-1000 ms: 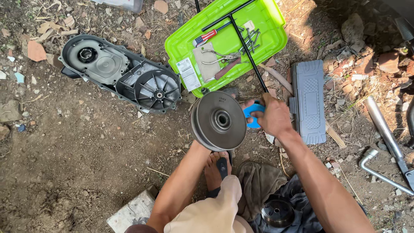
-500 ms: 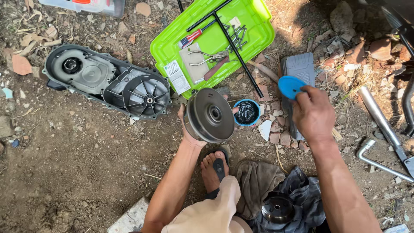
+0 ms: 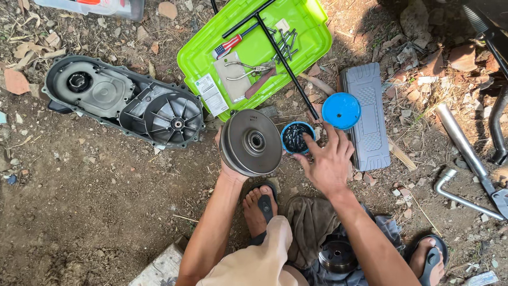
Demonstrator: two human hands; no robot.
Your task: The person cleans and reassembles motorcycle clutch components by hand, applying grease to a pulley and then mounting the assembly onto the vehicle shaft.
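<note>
Over dirt: left hand (image 3: 228, 168) grips ridged metal pulley (image 3: 252, 142); right hand (image 3: 327, 159) spread, fingertip in blue tub (image 3: 297, 137), perhaps grease.

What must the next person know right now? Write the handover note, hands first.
Left hand: grip shut on the round metal pulley disc, held on edge above the dirt.
Right hand: open, fingers spread, index finger at the rim of the small blue tub.
Things: the tub holds something dark; its blue lid rests at the edge of the grey case. The dark engine cover lies on the ground to the left.
Done: lid off, cover off.
Left: the disc is not fitted to anything.
</note>
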